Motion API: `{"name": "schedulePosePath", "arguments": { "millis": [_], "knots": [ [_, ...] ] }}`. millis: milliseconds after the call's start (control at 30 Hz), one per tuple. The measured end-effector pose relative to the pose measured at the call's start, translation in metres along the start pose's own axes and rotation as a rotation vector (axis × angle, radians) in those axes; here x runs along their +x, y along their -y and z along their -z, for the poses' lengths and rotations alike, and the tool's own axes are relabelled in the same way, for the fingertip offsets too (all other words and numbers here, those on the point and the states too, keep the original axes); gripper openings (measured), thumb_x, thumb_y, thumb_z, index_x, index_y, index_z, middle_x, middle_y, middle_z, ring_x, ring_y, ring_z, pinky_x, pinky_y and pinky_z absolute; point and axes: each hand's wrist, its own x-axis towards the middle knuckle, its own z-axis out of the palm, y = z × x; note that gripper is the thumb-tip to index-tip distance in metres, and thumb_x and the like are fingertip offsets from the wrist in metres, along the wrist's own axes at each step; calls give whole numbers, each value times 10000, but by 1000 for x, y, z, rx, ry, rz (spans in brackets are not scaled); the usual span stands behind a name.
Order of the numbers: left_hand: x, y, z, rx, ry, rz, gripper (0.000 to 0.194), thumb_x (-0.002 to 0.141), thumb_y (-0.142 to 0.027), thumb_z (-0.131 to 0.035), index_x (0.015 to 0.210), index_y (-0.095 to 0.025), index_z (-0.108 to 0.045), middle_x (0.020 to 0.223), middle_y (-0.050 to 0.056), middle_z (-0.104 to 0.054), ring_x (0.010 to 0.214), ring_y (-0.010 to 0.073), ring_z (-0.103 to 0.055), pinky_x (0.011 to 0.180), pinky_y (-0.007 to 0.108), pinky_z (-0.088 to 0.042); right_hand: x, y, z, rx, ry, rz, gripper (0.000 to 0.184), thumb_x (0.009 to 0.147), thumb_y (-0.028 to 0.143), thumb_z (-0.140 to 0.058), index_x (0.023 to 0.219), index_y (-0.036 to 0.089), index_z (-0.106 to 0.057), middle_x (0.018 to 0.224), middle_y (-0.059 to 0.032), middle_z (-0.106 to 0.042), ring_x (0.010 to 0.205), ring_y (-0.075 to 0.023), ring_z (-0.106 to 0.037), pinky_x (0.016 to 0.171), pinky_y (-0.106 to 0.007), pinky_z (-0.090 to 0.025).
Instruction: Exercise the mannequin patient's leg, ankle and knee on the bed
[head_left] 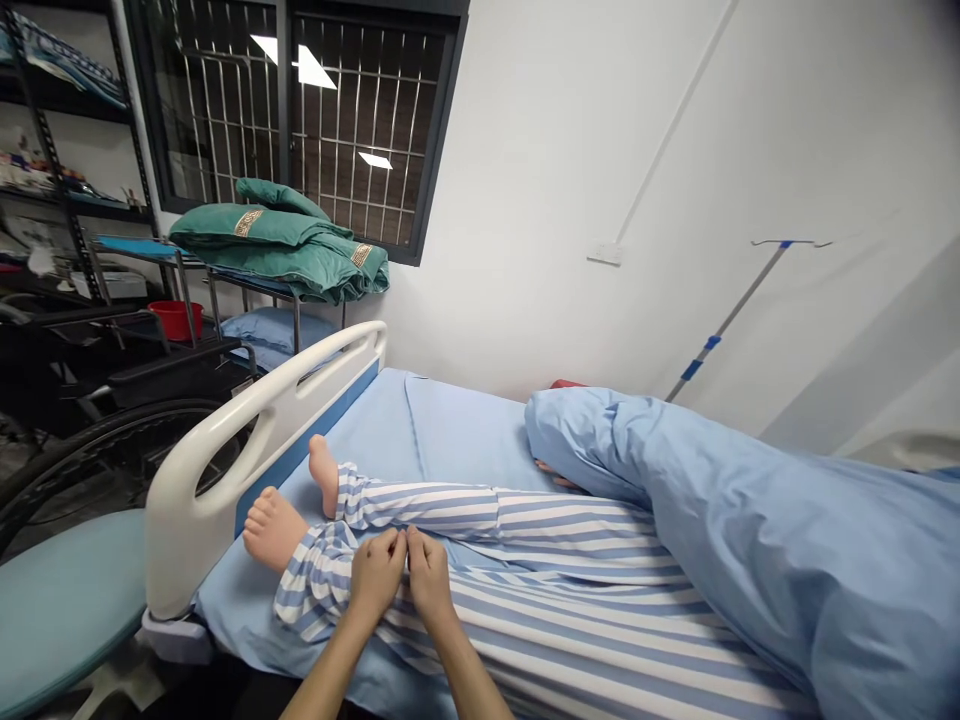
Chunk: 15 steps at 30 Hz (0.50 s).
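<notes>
The left hand [379, 578] and right hand [430, 578] pinch their fingers [395, 548] together on a blue-and-white striped cloth trouser leg [525, 610] of a manikin [274, 530] on a white-railed hospital bed [176, 530].

Striped pajama pants [525, 525], blue and white, on a dummy lying along the bed. Legs side by side, cuffs loose and bunched at the ankles. Bare dummy feet [274, 530] stick out past the cuffs, one toes up, the other tipped on its side. Left hand [379, 575] and right hand [430, 578] sit close together, fingertips pinching the pants fabric at the lower leg
</notes>
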Motion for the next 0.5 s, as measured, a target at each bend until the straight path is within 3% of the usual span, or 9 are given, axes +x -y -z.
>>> {"name": "schedulePosePath", "arguments": {
  "millis": [133, 267, 333, 500],
  "knots": [
    [6, -20, 3, -292, -31, 44, 338, 803, -347, -383, 515, -178, -435, 494, -19, -480, 509, 97, -410, 532, 220, -273, 2, 0, 1, 54, -30, -49, 454, 831, 474, -387, 532, 144, -476, 496, 27, -391, 498, -93, -315, 461, -219, -262],
    [6, -32, -5, -652, -78, 192, 372, 791, -416, -375, 498, -191, -325, 459, -53, -333, 477, 82, -320, 486, 211, -270, 2, 3, 4, 72, -62, -94, 459, 815, 492, -395, 492, 168, -395, 473, 34, -349, 482, -93, -299, 450, -221, -247],
    [3, -30, -11, -644, -84, 206, 367, 791, -410, -379, 503, -191, -322, 462, -54, -329, 481, 81, -317, 494, 214, -265, 2, 5, 4, 81, -64, -117, 444, 814, 485, -401, 499, 173, -379, 478, 34, -351, 486, -94, -304, 453, -221, -254],
    [-3, -17, -19, -387, -19, 84, 353, 819, -361, -358, 517, -179, -373, 481, -36, -414, 502, 89, -365, 531, 228, -254, 1, 4, 4, 98, -53, -132, 412, 820, 463, -404, 532, 168, -398, 509, 24, -385, 519, -101, -324, 478, -221, -288]
  ]
}}
